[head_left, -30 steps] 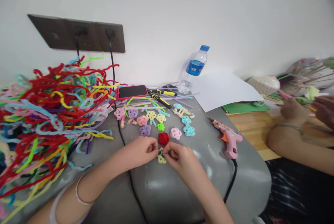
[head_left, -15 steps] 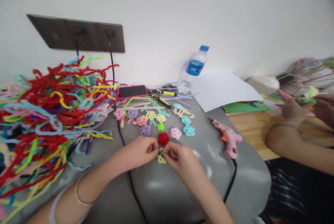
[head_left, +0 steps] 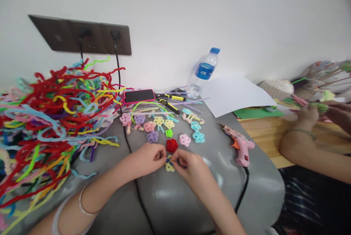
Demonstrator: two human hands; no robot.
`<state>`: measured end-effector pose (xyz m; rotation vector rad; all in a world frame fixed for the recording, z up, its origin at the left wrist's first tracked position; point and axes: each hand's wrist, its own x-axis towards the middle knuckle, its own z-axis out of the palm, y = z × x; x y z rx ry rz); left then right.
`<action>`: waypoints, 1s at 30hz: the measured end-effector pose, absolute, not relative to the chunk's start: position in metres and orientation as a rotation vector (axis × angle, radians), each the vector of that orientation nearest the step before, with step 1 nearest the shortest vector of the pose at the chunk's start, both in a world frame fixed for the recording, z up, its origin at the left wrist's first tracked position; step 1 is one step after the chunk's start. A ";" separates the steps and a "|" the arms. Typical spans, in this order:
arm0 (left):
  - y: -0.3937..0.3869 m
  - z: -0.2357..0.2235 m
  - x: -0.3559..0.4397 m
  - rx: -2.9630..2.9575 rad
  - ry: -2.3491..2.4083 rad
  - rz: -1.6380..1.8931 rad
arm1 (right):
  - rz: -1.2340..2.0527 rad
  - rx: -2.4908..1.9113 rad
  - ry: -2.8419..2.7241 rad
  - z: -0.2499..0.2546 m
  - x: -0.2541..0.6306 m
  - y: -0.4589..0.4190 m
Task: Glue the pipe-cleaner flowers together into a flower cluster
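Note:
My left hand [head_left: 149,158] and my right hand [head_left: 188,163] meet over a grey padded surface [head_left: 175,194]. Both pinch a small blue pipe-cleaner piece [head_left: 168,160] between their fingertips. A pale yellow flower-shaped pipe-cleaner piece [head_left: 169,167] lies just under them. A red flower [head_left: 172,145] sits right behind the fingers, with a pink flower [head_left: 184,140], a purple one [head_left: 152,136] and several more pastel ones farther back.
A big tangle of coloured pipe cleaners [head_left: 44,118] fills the left. A pink glue gun [head_left: 240,145] lies at the right, its cord running down. Phone [head_left: 139,96], pliers [head_left: 168,102], water bottle [head_left: 204,69], white paper [head_left: 233,94] at the back. Another person's hands [head_left: 315,116] work at the far right.
My hands have stayed in place, still pinching the small piece. The other person's hands at the far right have shifted slightly.

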<state>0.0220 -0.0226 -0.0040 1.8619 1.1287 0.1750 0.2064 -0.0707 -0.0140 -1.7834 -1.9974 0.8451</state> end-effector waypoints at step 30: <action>-0.023 -0.005 0.022 1.881 1.127 0.177 | 0.847 -1.781 -1.982 -0.018 0.207 -0.071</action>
